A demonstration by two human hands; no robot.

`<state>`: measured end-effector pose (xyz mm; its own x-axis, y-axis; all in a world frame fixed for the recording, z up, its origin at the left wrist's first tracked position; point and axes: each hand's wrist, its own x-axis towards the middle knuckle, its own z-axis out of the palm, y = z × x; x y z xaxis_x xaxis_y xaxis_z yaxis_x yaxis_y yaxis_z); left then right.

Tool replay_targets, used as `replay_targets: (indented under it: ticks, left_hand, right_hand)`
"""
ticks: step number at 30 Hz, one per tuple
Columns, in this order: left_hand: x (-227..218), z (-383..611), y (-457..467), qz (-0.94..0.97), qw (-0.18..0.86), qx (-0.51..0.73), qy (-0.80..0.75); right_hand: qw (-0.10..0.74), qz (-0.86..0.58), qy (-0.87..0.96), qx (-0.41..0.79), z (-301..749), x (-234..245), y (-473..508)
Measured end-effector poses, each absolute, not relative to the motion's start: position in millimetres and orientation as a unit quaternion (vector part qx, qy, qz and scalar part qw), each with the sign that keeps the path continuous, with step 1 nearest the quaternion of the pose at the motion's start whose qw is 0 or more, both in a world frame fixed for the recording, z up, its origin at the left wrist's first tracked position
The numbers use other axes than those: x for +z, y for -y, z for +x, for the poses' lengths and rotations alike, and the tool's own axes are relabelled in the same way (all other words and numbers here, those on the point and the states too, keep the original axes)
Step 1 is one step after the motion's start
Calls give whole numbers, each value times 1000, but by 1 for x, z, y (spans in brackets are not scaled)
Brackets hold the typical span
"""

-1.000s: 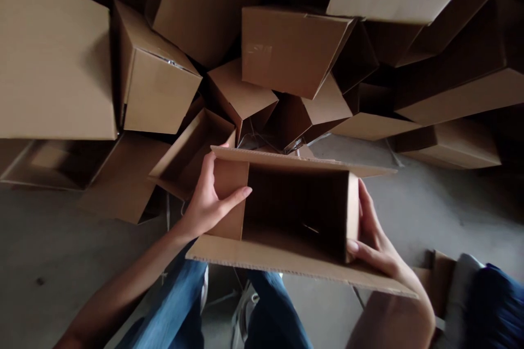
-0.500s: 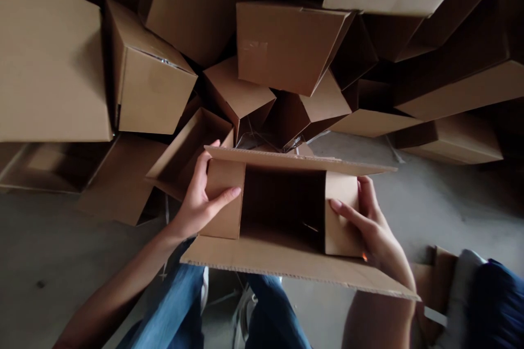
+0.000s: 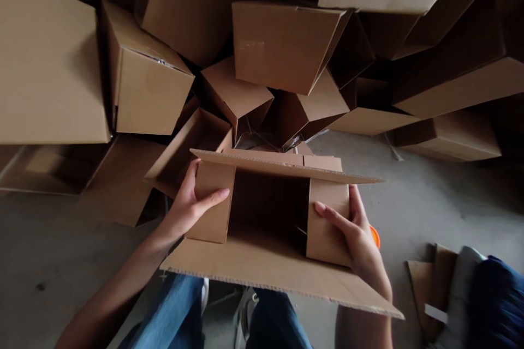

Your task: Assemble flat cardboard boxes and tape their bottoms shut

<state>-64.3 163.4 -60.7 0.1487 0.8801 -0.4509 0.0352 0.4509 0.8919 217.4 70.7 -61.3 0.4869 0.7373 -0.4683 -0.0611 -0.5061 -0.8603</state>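
Note:
Between my two hands is a small cardboard box (image 3: 268, 267), held above the floor with its opening facing me. Its two long flaps stick out at top and bottom, while the short side flaps are folded inward. My left hand (image 3: 196, 202) grips the left end, thumb lying on the left short flap (image 3: 213, 223). At the other end, my right hand (image 3: 352, 223) clasps the box with its thumb on the right short flap (image 3: 327, 234). The inside is dark, and the fingers behind the ends are mostly hidden. Part of an orange round object (image 3: 374, 237) shows beside my right wrist.
A heap of cardboard boxes (image 3: 282, 43) fills the far side, with a large one (image 3: 45, 65) at left. An open box (image 3: 192, 144) lies just beyond my left hand. Flattened cardboard (image 3: 421, 289) and dark blue fabric (image 3: 497, 305) are at lower right on the grey floor (image 3: 446, 207).
Both hands have shifted slightly left with the box, which has tilted a little, its right side lower. More of the orange object shows beside my right wrist.

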Motion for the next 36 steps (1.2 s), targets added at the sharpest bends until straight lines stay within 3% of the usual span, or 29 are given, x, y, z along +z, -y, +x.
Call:
replay_targets:
  ticks: [15,36]
  left_hand:
    - [-62,-63,-165,372,663,339,-554]
    - [-60,-62,-163,359,673,336,-553]
  right_hand:
    - [502,-682,160,508,212,-58,-74]
    - [491,-686,152,514,210,-55,-71]
